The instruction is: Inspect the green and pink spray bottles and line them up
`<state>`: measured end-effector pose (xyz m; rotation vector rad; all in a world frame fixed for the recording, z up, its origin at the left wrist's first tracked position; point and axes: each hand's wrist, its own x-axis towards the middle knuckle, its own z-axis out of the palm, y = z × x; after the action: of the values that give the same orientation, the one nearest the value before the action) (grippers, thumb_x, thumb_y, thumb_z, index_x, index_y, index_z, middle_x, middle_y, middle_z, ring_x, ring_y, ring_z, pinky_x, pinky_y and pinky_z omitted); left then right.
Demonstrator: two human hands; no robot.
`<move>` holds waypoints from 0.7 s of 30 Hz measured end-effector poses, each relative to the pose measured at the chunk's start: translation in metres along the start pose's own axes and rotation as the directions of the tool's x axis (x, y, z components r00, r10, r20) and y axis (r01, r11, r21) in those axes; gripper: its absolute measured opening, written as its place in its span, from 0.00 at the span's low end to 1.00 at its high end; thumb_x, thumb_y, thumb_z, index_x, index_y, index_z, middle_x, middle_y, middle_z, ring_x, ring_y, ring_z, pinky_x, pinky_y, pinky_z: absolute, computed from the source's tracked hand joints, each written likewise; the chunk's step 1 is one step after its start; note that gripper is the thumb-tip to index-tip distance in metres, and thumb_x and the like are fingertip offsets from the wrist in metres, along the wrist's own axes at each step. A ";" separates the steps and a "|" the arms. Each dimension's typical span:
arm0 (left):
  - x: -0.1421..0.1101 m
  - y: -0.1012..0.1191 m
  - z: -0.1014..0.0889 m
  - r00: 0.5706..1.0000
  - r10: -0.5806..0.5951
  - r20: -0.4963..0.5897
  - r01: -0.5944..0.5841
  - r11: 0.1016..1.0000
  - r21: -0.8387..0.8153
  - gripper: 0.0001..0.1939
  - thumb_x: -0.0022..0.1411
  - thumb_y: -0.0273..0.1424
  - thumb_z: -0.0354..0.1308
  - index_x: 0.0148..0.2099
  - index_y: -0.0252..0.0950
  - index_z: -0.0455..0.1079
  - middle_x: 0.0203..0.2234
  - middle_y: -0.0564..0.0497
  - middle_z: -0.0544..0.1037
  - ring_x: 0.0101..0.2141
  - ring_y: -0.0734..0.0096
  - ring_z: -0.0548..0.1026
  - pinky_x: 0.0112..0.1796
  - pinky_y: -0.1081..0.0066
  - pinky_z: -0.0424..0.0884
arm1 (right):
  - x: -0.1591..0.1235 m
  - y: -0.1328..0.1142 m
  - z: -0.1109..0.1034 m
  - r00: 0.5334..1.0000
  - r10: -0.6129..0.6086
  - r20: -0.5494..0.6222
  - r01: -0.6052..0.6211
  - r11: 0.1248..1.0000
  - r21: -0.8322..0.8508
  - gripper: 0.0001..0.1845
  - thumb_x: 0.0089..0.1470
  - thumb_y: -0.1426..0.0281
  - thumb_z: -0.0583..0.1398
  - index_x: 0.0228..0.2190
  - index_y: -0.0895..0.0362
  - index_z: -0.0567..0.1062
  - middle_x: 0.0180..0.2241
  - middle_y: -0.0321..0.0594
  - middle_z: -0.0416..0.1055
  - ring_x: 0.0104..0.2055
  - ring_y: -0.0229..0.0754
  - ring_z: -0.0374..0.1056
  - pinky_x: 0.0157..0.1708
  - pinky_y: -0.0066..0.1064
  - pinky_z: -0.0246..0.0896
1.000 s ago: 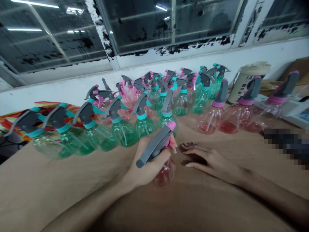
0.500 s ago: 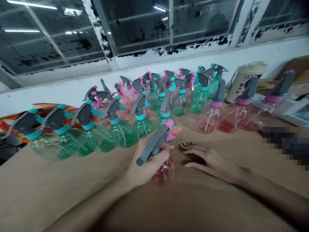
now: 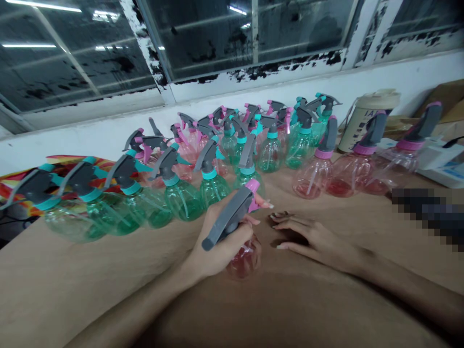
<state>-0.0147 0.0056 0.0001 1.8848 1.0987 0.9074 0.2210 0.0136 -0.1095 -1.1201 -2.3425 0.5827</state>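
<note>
My left hand is wrapped round the neck of a pink spray bottle that stands on the table. The bottle's grey trigger head has a pink nozzle pointing away from me, and my fingers hide its collar. My left index finger reaches forward past the nozzle. To the right, my right hand rests on the table with its fingers apart, holding nothing. Just beyond my left hand stands a green spray bottle with a turquoise collar, at the end of a row of similar green bottles.
Three pink spray bottles stand at the right. Behind the green row are several more pink and green bottles. A cream flask, a white device and a cardboard box sit at the back right. Colourful cloth lies at the left.
My left index finger has stretched out further to the right beyond the nozzle. The bottle in that hand and my right hand stay nearly still; the view shifts slightly.
</note>
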 end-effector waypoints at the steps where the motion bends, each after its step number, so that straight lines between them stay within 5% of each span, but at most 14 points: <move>1: 0.000 0.000 0.000 1.000 0.013 0.011 -0.013 1.000 -0.001 0.13 0.52 0.28 0.51 0.41 0.41 0.70 0.27 0.53 0.75 0.28 0.69 0.75 0.32 0.70 0.73 | 0.000 0.000 0.000 1.000 -0.001 0.000 0.001 1.000 0.002 0.23 0.56 0.55 0.57 0.51 0.50 0.69 0.55 0.40 0.67 0.58 0.47 0.60 0.57 0.45 0.56; 12: 0.001 0.000 -0.001 0.992 0.118 0.048 -0.112 0.987 -0.118 0.02 0.52 0.28 0.53 0.31 0.38 0.66 0.27 0.53 0.72 0.30 0.70 0.72 0.34 0.70 0.70 | 0.000 -0.002 0.000 1.000 -0.005 -0.008 0.005 1.000 0.006 0.22 0.56 0.55 0.57 0.50 0.49 0.69 0.55 0.39 0.66 0.59 0.47 0.59 0.57 0.46 0.56; 21: -0.002 -0.006 0.004 0.993 -0.119 -0.016 0.117 0.990 -0.080 0.07 0.52 0.32 0.54 0.36 0.39 0.67 0.25 0.54 0.76 0.27 0.69 0.76 0.29 0.71 0.73 | -0.001 0.000 0.000 1.000 -0.010 -0.009 0.010 1.000 0.015 0.24 0.55 0.55 0.57 0.51 0.50 0.69 0.55 0.40 0.66 0.59 0.47 0.60 0.57 0.46 0.55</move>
<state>-0.0142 0.0052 -0.0073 1.7311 1.1570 0.8915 0.2212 0.0131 -0.1095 -1.1017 -2.3306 0.5893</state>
